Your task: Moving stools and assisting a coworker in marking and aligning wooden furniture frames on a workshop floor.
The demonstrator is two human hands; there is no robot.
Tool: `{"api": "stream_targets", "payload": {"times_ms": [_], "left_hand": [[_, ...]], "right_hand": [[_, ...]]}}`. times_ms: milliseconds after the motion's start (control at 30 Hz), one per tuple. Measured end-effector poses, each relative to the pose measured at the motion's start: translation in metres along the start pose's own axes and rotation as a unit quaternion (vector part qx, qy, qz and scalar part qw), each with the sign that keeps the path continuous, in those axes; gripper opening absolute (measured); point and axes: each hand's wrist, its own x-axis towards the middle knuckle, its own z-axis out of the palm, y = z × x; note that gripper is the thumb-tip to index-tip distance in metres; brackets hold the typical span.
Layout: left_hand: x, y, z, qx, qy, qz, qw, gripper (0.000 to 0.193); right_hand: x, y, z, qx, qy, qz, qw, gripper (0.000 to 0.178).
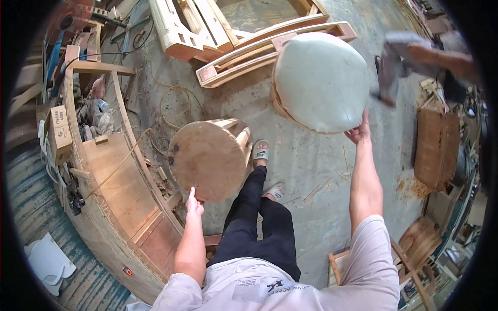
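Note:
At the rim of a round wooden stool-like piece (pixel 207 160), my left hand (pixel 195 203) is closed, thumb on its flat face. Wooden struts show behind that disc. On the right, a larger rounded piece (pixel 321 83) with a smooth pale grey-green top and a brown wooden side is gripped at its lower edge by my right hand (pixel 359 133). Some fingers of both hands are hidden behind the pieces. The two pieces are held apart, in front of my legs.
Wooden frames (pixel 275 49) lie ahead on the concrete floor. Left stands a long curved wooden frame (pixel 111 171) bearing a cardboard box (pixel 59 132); a yellow hose (pixel 181 89) trails nearby. Another person's arm (pixel 441 56) is at the far right, above a brown box (pixel 437 147).

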Motion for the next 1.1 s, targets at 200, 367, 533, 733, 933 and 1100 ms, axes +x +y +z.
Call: {"api": "stream_targets", "payload": {"times_ms": [200, 367, 533, 733, 933, 1100], "left_hand": [[-0.006, -0.002, -0.051, 0.226, 0.088, -0.001, 0.970, 0.049], [-0.056, -0.007, -0.010, 0.397, 0.117, 0.109, 0.904, 0.056], [-0.060, -0.018, -0.049, 0.421, 0.080, 0.201, 0.881, 0.044], [-0.077, -0.021, -0.052, 0.418, 0.071, 0.217, 0.879, 0.028], [-0.125, -0.005, 0.008, 0.414, 0.048, 0.228, 0.880, 0.025], [-0.131, 0.008, 0.087, 0.496, 0.080, 0.185, 0.845, 0.029]], "right_hand": [[-0.012, -0.005, -0.014, -0.031, 0.008, -0.063, 0.997, 0.089], [0.004, 0.013, 0.003, 0.109, -0.180, -0.183, 0.960, 0.075], [-0.011, 0.032, 0.002, 0.090, -0.172, -0.230, 0.954, 0.068], [-0.062, 0.144, -0.080, 0.186, -0.127, -0.284, 0.932, 0.075], [-0.175, 0.210, -0.189, 0.275, -0.056, -0.217, 0.935, 0.074], [-0.204, 0.272, -0.279, 0.378, 0.092, -0.101, 0.916, 0.073]]}}
